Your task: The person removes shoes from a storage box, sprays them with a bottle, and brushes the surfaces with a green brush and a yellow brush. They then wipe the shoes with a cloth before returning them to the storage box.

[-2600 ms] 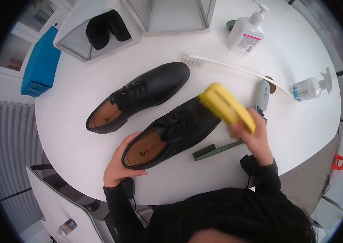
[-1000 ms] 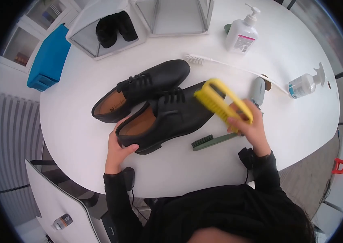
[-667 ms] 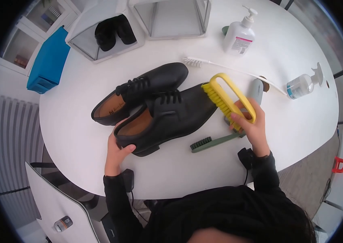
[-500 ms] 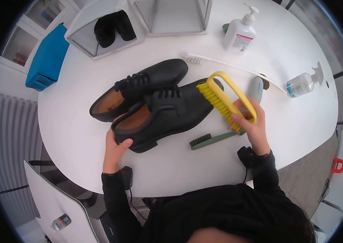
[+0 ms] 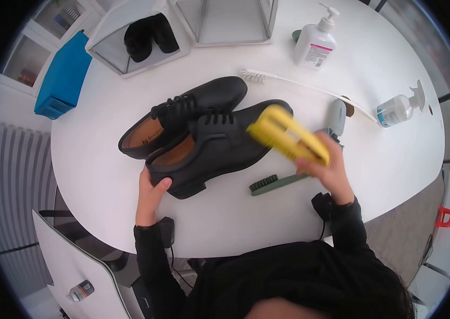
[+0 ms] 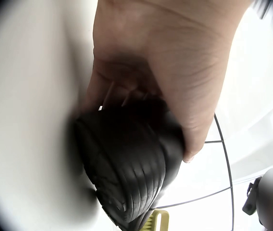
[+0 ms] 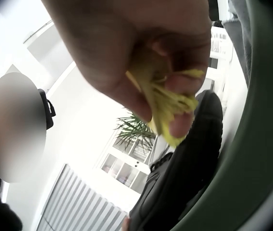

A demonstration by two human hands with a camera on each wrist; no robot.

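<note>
Left hand [image 5: 150, 198] grips nearer shoe [image 5: 222, 143] at heel; right hand [image 5: 331, 170] curled round yellow brush [image 5: 281, 130] by toe, contact unclear.

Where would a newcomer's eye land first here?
The bright yellow brush, blurred in the right hand, stands out first; in the head view it overlaps the front of the nearer black shoe, whose heel the left hand grips. Next comes the blue case by the left edge of the table.
</note>
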